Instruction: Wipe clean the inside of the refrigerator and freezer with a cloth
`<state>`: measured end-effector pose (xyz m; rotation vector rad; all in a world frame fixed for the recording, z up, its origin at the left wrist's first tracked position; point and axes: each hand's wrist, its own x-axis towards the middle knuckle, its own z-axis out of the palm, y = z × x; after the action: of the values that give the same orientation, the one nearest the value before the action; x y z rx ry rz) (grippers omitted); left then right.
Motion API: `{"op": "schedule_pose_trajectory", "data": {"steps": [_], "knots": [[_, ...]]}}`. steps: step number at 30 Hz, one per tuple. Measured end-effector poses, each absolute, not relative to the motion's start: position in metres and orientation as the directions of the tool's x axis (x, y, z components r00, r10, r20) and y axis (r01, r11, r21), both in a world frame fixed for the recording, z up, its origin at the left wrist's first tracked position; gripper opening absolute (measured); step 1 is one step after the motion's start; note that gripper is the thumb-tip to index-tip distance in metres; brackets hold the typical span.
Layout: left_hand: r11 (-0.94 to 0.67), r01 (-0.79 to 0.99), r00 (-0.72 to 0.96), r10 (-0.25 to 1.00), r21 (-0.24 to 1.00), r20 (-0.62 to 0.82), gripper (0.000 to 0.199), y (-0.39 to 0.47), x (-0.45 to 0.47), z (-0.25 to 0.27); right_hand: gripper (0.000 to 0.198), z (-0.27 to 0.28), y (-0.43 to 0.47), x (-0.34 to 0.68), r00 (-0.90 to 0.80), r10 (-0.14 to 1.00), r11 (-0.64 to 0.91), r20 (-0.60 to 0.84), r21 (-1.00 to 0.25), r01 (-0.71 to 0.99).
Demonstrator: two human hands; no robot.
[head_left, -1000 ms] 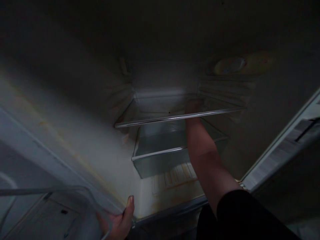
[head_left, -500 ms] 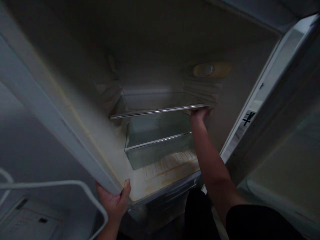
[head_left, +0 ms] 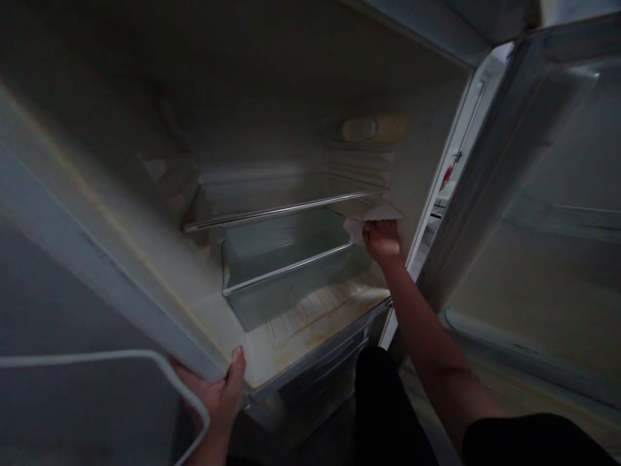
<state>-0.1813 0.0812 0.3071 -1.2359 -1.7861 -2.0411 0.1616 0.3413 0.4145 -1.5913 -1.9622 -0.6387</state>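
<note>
I look into a dim, open refrigerator [head_left: 272, 123]. My right hand [head_left: 383, 241] is closed on a thin white wiping cloth [head_left: 356, 229], cloth or paper I cannot tell. It is inside, near the right wall, just below the front right end of the glass shelf [head_left: 276, 212]. Part of the cloth spreads out above my fingers. Lower down sits a clear drawer [head_left: 286, 285]. My left hand [head_left: 218, 391] grips the refrigerator's left front edge [head_left: 194, 346], thumb on the inner side and fingers around the outside, partly hidden.
Yellowish stains mark the refrigerator floor [head_left: 310, 336]. A yellowed lamp cover [head_left: 373, 128] is on the right inner wall. The open door [head_left: 538, 233] stands at the right. A pale cable [head_left: 121, 355] crosses the lower left, in front of my left wrist. My knee [head_left: 376, 388] is below.
My right hand has come out from under the shelf's right end toward me, bringing the white cloth into view. My left hand keeps its grip. The view has shifted to the right.
</note>
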Motion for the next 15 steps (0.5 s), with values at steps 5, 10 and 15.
{"op": "schedule_pose_trajectory", "data": {"steps": [5,10,15], "knots": [[-0.233,0.604,-0.638,0.431,0.762,0.638,0.091,0.08,-0.186,0.305,0.049,0.442,0.375,0.139,-0.369,0.808,0.348,0.459,0.134,0.928],[-0.212,0.587,-0.659,0.436,0.782,0.613,0.087,0.077,-0.188,0.301,0.047,0.463,0.411,0.116,-0.403,0.85,0.39,0.338,0.11,0.914],[-0.271,0.563,-0.681,0.382,0.781,0.624,0.084,0.077,-0.178,0.308,0.035,0.475,0.436,0.089,-0.254,0.862,0.334,0.438,-0.116,0.935]]}}
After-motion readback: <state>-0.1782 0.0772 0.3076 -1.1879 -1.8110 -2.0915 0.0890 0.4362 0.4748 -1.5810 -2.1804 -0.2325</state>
